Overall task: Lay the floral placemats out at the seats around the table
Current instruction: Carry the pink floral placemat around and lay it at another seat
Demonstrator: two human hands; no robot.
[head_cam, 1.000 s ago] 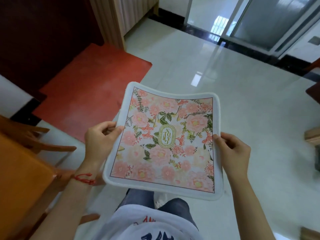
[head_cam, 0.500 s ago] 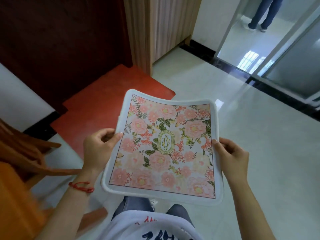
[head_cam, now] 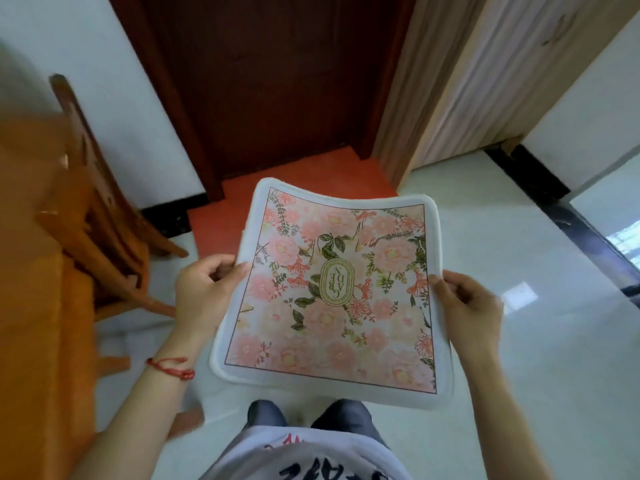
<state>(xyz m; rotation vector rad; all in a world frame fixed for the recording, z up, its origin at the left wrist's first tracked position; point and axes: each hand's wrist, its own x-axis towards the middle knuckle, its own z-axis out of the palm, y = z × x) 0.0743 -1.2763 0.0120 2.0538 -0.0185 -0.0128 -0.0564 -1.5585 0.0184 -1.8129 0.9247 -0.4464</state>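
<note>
A square floral placemat (head_cam: 332,292), pink flowers inside a white border with a gold oval emblem in the middle, hangs flat in front of my body above the floor. My left hand (head_cam: 204,292) grips its left edge, thumb on top and fingers curled under. Its right edge is pinched by my right hand (head_cam: 467,306) in the same way. The far edge of the mat sags a little. An orange wooden table (head_cam: 31,306) fills the left side of the view, with a wooden chair (head_cam: 93,188) pushed against it.
A dark wooden door (head_cam: 277,81) stands straight ahead with a red doormat (head_cam: 291,188) at its foot. A light wood cabinet side (head_cam: 450,81) rises at the right. Glossy pale floor tiles (head_cam: 536,341) stretch to the right and ahead.
The view has swung left: the door and doormat now sit straight ahead and the table and chair have come further into view. Both hands keep the same hold on the placemat.
</note>
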